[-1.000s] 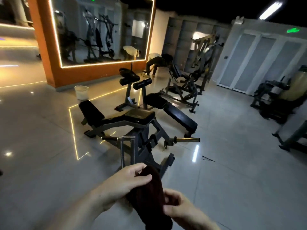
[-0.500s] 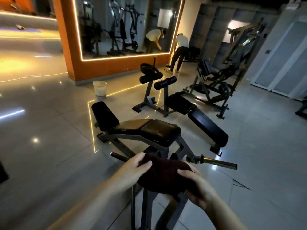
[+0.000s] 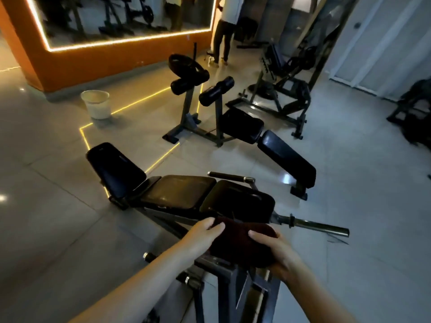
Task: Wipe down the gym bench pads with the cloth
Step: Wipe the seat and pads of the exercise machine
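Note:
A dark maroon cloth [image 3: 240,243] is stretched between both hands just in front of the nearest bench. My left hand [image 3: 203,234] grips its left edge and my right hand [image 3: 272,255] grips its right side. The black gym bench directly ahead has three pads: a near pad [image 3: 242,201], a middle seat pad [image 3: 179,192] and a tilted far pad [image 3: 114,169]. The cloth hovers at the near pad's front edge; I cannot tell whether it touches.
A metal bar [image 3: 314,226] juts right from the bench frame. A second black decline bench [image 3: 284,157] with roller pads [image 3: 214,90] stands behind. A white bucket [image 3: 96,103] sits by the orange mirror wall. A person [image 3: 224,31] stands at the back near more machines.
I have moved closer to the bench, so it fills more of the view. Both hands have spread the cloth wider and carried it forward to the near pad's edge.

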A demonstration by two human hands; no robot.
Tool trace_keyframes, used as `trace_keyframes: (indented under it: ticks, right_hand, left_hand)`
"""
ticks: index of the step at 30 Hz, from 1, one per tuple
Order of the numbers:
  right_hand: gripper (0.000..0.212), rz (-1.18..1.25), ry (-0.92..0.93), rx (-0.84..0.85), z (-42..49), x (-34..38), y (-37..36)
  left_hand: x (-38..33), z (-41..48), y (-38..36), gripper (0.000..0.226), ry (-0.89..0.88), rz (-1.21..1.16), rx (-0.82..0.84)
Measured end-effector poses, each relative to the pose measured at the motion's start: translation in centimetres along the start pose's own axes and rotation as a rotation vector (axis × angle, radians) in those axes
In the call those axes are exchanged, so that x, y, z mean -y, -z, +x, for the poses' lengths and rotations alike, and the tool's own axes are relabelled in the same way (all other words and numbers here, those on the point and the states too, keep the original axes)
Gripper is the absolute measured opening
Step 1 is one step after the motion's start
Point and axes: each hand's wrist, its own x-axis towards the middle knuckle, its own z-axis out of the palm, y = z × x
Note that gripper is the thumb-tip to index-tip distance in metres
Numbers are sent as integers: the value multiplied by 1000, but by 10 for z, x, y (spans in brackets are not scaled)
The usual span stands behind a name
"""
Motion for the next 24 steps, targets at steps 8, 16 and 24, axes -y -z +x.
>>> trace_keyframes:
  ticks: [8,16,24]
  right_hand:
    - [45,290,-17,-491,129,4,-26]
    - [36,-602,-241,-939,167,-15,19]
    - [75,-1877,476,-106,190,-7,50]
  left_hand:
    - [-53,131,83,50,4,151,204]
    - [-34,190,95,55,-32,601,345]
    - [-13,210,64,73,-119,1243,422]
